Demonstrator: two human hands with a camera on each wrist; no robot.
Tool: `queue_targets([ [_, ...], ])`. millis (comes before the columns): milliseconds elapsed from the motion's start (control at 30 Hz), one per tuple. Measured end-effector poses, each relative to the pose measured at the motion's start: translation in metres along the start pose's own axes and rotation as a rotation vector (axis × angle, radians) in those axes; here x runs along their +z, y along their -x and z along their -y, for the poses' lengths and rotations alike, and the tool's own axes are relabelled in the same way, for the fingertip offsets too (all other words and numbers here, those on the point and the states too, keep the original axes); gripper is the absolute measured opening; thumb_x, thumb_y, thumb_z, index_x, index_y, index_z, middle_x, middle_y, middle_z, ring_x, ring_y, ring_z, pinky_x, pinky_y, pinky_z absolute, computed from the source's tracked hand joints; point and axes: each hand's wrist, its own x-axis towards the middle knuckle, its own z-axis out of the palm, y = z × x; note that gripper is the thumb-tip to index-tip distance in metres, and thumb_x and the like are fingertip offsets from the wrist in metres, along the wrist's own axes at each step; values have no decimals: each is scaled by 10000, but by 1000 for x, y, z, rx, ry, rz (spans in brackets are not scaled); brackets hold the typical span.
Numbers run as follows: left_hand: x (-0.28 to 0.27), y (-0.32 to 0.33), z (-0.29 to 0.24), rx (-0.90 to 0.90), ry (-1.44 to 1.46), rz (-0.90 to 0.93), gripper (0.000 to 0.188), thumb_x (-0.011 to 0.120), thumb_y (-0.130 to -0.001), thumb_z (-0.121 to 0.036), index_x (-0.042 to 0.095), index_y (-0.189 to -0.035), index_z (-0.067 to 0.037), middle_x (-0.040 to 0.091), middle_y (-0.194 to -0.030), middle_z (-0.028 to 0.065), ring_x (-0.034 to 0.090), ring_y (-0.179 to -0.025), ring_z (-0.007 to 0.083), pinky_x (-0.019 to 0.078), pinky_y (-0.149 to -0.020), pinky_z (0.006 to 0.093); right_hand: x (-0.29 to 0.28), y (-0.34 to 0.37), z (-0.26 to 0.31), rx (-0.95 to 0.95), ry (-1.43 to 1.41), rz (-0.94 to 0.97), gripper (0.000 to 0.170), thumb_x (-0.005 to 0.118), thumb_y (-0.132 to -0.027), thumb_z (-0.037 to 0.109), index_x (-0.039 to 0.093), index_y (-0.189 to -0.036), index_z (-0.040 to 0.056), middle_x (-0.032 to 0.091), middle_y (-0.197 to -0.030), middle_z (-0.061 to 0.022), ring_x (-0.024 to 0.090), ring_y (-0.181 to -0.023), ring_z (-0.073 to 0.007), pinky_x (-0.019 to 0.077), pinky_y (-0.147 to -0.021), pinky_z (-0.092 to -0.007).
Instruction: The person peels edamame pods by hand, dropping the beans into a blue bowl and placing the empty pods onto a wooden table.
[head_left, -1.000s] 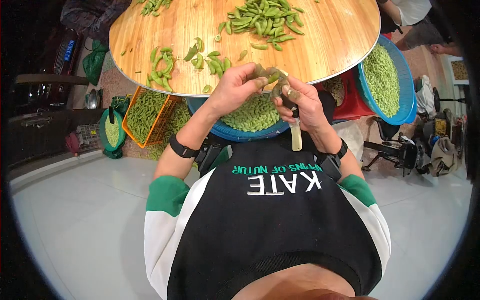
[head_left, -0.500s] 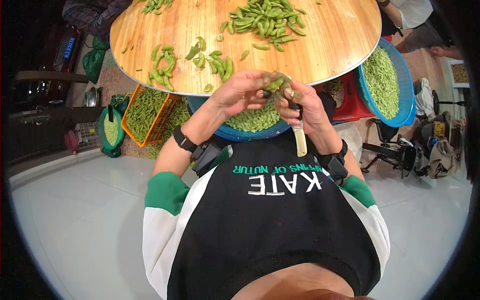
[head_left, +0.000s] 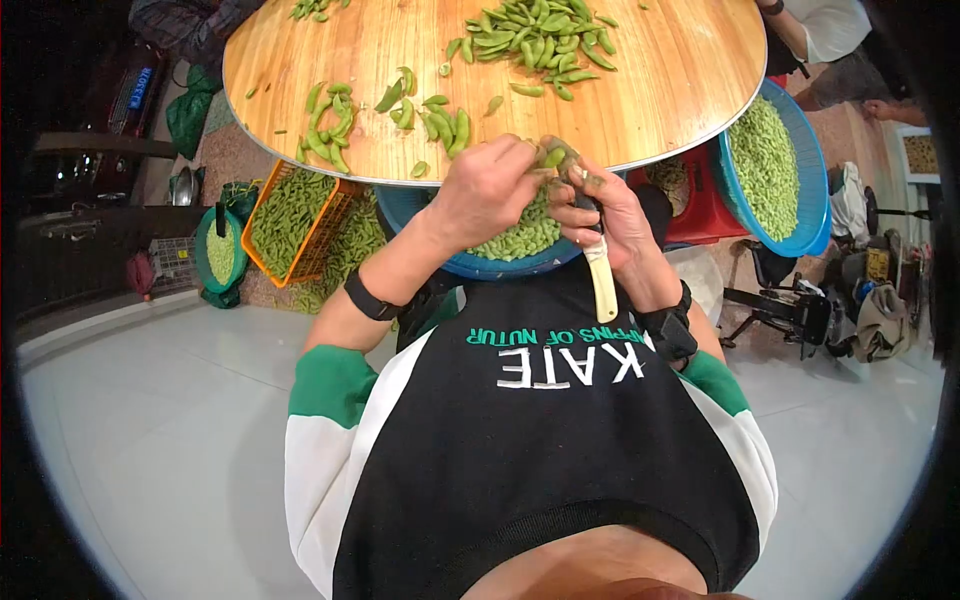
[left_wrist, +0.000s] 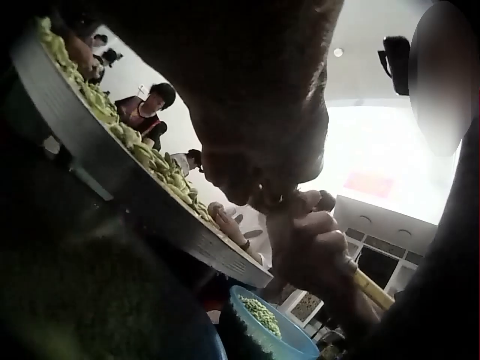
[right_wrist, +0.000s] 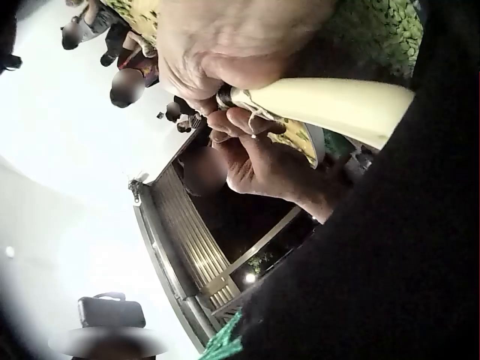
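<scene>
In the head view both hands meet just off the near edge of the wooden table (head_left: 640,110). My right hand (head_left: 612,215) grips a cream-handled knife (head_left: 602,285), its handle pointing down toward the chest; the working end is hidden by the fingers. A green bean pod (head_left: 553,157) shows at the fingertips, where my left hand (head_left: 488,195) pinches with curled fingers. Close up in the right wrist view, the handle (right_wrist: 330,105) runs out beneath the right palm. Under the hands, a blue basin (head_left: 465,265) holds shelled green beans (head_left: 520,235).
Pods lie in a large heap (head_left: 545,40) and smaller groups (head_left: 330,125) on the table. An orange crate (head_left: 265,215) of pods stands at the left, beside a small green basin (head_left: 238,262). At the right are a blue tub (head_left: 815,190) of beans and a red stool (head_left: 710,200).
The left hand opened out beside the pod half a second ago, showing a dark piece at its fingers, then curled back in toward the right hand. The knife handle has swung slightly lower.
</scene>
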Motion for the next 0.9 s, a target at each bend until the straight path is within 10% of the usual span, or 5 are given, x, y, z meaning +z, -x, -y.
queue_targets([
  [100,10,4,-2,-163,324,-96,132,646,-822,-96,596,-890,5,607,-736,113,562,-565,218,438,-512,310,3,0,-3,-25,-5,10,448,513,-923,96,412,-1356,43,520,-870,-83,403,-555,-68,329,-409,-168],
  [167,10,4,-8,-758,929,-72,118,580,-909,-119,600,-892,-4,607,-696,69,491,-515,109,368,-456,239,7,2,-3,-30,23,-20,443,516,-922,98,420,-1351,41,529,-862,-82,402,-544,-69,327,-406,-169],
  [367,7,2,-2,-1066,1453,68,157,524,-947,-123,611,-900,-1,605,-714,25,487,-515,51,331,-412,187,2,3,4,-86,402,-145,377,498,-933,101,487,-1303,34,560,-821,-71,401,-506,-67,323,-393,-181],
  [667,15,9,-13,-701,626,80,136,525,-918,-70,615,-936,30,604,-718,51,514,-577,90,418,-522,244,-5,-6,-5,-714,1612,-374,332,665,-816,66,543,-1104,-44,651,-891,-136,636,-818,-171,501,-743,-285],
  [900,13,7,-16,-561,370,55,128,571,-830,-28,608,-933,40,573,-803,150,567,-751,239,449,-677,332,4,-3,-2,-718,1619,-349,344,681,-789,78,544,-1085,-32,633,-860,-172,641,-771,-213,498,-694,-313],
])
